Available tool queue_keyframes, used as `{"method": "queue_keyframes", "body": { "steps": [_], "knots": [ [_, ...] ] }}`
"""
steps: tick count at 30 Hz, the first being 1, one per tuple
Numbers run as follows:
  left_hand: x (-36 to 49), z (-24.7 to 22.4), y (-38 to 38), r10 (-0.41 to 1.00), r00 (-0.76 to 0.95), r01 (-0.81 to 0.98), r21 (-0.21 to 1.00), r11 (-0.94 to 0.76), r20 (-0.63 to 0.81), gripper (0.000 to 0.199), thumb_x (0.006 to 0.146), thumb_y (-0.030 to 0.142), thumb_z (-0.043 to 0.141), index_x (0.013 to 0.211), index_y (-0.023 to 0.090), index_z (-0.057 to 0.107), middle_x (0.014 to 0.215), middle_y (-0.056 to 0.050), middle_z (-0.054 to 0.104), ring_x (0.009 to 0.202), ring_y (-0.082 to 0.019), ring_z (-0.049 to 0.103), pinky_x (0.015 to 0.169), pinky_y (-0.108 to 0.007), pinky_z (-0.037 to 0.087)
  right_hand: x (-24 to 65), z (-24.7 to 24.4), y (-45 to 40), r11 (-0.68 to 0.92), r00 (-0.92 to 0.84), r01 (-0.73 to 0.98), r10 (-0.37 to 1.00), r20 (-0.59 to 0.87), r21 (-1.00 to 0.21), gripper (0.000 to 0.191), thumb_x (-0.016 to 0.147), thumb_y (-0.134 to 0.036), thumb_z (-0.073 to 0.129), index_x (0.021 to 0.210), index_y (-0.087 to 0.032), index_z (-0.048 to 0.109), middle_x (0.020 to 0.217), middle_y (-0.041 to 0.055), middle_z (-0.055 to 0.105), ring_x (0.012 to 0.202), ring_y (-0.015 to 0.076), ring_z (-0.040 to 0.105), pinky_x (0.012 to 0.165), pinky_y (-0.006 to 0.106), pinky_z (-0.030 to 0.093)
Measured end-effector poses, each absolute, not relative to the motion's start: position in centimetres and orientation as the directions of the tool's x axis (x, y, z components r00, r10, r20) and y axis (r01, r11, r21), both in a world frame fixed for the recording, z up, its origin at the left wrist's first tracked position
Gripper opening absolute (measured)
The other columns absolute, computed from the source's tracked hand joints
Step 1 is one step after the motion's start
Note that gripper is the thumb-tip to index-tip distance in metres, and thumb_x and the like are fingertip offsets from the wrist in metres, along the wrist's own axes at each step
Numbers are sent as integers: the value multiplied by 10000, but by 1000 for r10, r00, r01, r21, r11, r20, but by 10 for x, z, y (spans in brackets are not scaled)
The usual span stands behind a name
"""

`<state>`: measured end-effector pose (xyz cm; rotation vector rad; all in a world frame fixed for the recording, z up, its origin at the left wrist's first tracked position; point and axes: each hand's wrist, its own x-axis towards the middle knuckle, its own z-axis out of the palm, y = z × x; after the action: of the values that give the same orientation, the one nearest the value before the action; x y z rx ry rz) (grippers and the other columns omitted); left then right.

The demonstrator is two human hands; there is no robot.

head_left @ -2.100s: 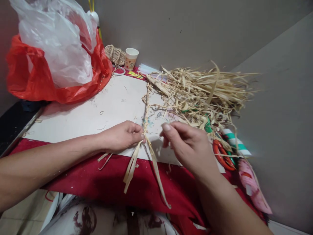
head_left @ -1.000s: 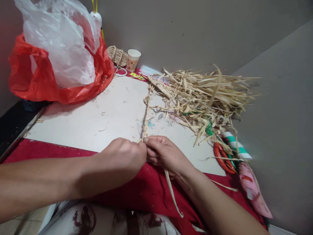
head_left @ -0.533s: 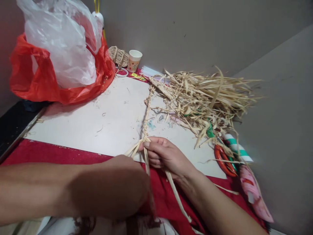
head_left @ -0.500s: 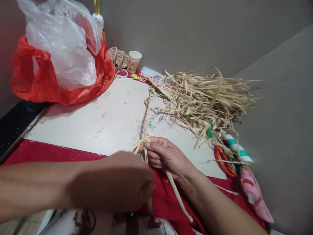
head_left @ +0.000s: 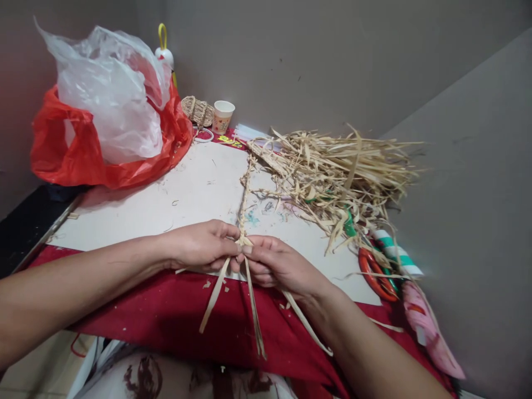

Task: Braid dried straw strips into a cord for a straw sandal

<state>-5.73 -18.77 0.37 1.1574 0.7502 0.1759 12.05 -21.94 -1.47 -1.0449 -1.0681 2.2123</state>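
Note:
A thin braid [head_left: 245,202] of pale dried strands runs from the straw pile down to my two hands, which meet at its lower end. My left hand [head_left: 208,244] pinches the strands from the left side. My right hand [head_left: 276,263] grips them from the right, thumb on top. Loose strand ends [head_left: 252,310] hang below the fingers over the red cloth [head_left: 174,310]. Another strand [head_left: 310,324] trails out beneath my right hand. The fingertips hide the point where the strands cross.
Dried straw [head_left: 332,166] lies heaped at the back right, with red-handled scissors [head_left: 376,277] and a striped roll [head_left: 399,252] beside it. A red plastic bag [head_left: 78,152] stands at the left. A paper cup [head_left: 223,116] and a woven piece [head_left: 197,111] sit at the back.
My left hand has moved up from below, where it was blurred, to the braid's end beside my right hand. The strand ends now hang in view. The view has shifted slightly.

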Motion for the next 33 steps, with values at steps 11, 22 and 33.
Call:
{"method": "queue_keyframes", "body": {
  "steps": [11, 22, 33],
  "knots": [
    [-57, 2, -182, 636, 711, 402, 915, -18, -300, 268, 792, 185, 388, 741, 137, 647, 729, -5, 635, 667, -103, 514, 678, -210, 381, 131, -23, -214, -489, -618, 71, 663, -423, -870, 211, 861, -346, 520, 795, -146, 541, 473, -97, 281, 412, 51, 188, 406, 198, 144],
    [-51, -5, -185, 637, 709, 338, 938, 72, -304, 260, 812, 250, 402, 660, 140, 582, 581, 32, 496, 537, -74, 386, 554, -196, 322, 129, -9, -217, -78, -546, 406, 778, -310, -910, 270, 890, -359, 444, 768, -151, 564, 631, -25, 436, 542, 85, 337, 509, 208, 287],
    [-50, -5, -191, 749, 635, 429, 893, -139, -188, 223, 762, 225, 407, 592, 150, 531, 526, 46, 409, 526, -78, 357, 503, -196, 277, 127, 4, -228, -146, -397, 492, 840, -370, -858, 307, 877, -374, 432, 663, -167, 505, 484, -45, 441, 412, 71, 357, 409, 196, 279]
  ]
}}
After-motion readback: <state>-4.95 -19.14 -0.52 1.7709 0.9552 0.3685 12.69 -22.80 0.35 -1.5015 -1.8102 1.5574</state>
